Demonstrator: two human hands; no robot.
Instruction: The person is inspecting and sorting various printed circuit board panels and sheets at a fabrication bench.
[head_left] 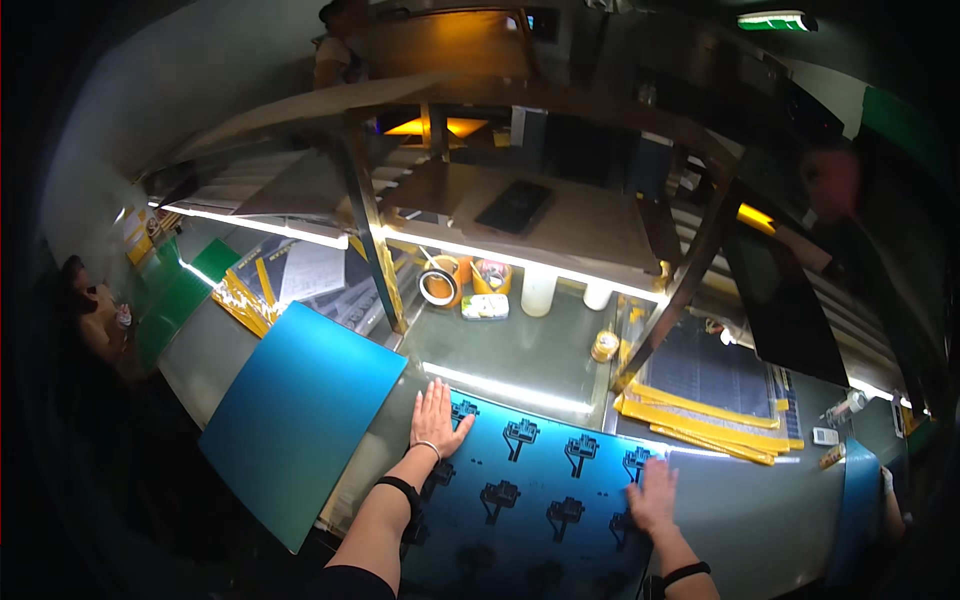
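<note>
A blue sheet (530,475) printed with rows of dark machine-like shapes lies in front of me on the workbench. Flat on its upper left corner rests my left hand (437,415), fingers stretched out and pointing away from me. My right hand (655,495) lies at the sheet's right edge, fingers extended and somewhat blurred. Neither hand grips anything. To the left, a plain blue-green sheet (300,410) overhangs the bench's near edge.
Beyond the sheet stand orange tubs (440,285), a white bottle (538,290) and a small yellow-topped jar (604,346). Yellow-edged screens (710,390) are stacked at right. A phone (515,207) lies on the shelf above. Other people (100,310) are at left, right and behind.
</note>
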